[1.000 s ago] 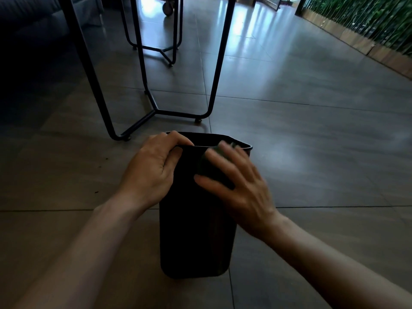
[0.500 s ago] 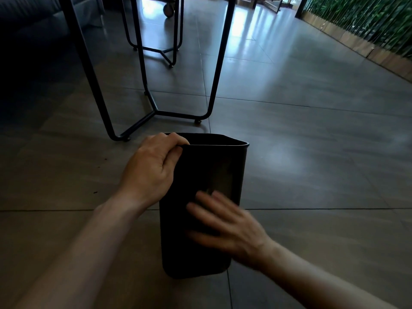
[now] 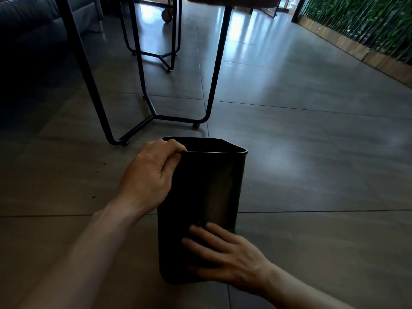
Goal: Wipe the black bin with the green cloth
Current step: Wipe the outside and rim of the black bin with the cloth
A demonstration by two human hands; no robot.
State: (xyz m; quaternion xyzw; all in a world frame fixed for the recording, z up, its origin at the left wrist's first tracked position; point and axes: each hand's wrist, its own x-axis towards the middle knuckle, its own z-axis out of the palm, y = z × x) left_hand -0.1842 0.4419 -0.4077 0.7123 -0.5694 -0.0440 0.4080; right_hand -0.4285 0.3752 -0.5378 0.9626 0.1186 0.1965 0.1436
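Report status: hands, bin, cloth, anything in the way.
Left hand grips the rim of the upright black plastic bin. Right hand flat low on its side, green cloth barely showing beneath. Nothing blocking.

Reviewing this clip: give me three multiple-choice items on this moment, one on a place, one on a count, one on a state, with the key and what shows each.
1. Where does the left hand grip the black bin?
A. its top rim
B. its base
C. nowhere

2. How many hands touch the bin?
A. none
B. one
C. two

3. How does the bin stand on the tiled floor?
A. upside down
B. upright, opening up
C. on its side

Key: 1 A, fingers curl over the rim's near left corner. 2 C, the right hand presses flat low on the near wall, a sliver of green cloth beside it. 3 B, the open mouth faces up.
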